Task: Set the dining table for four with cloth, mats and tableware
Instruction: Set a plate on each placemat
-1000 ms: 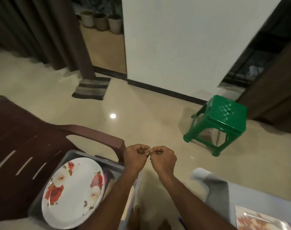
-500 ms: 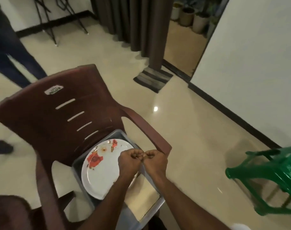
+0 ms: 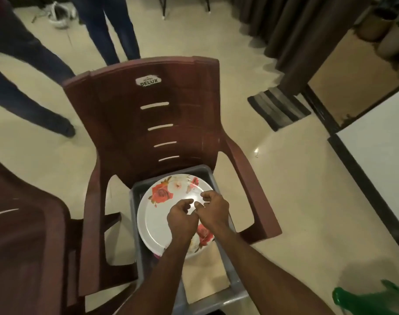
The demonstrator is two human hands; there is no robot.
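Both hands together, knuckles touching: left hand [image 3: 182, 218] and right hand [image 3: 213, 210], fingers loosely curled, nothing held. Directly beneath: floral plate [image 3: 155, 214] in grey tray [image 3: 234, 289] on brown chair [image 3: 148, 114] seat.

Chair armrests [image 3: 246, 178] flanking the plate [image 3: 157, 219]

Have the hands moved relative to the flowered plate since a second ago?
Yes. The left hand and right hand were beyond the plate, by the chair's arm; now they hover over its middle, fingers loosening.
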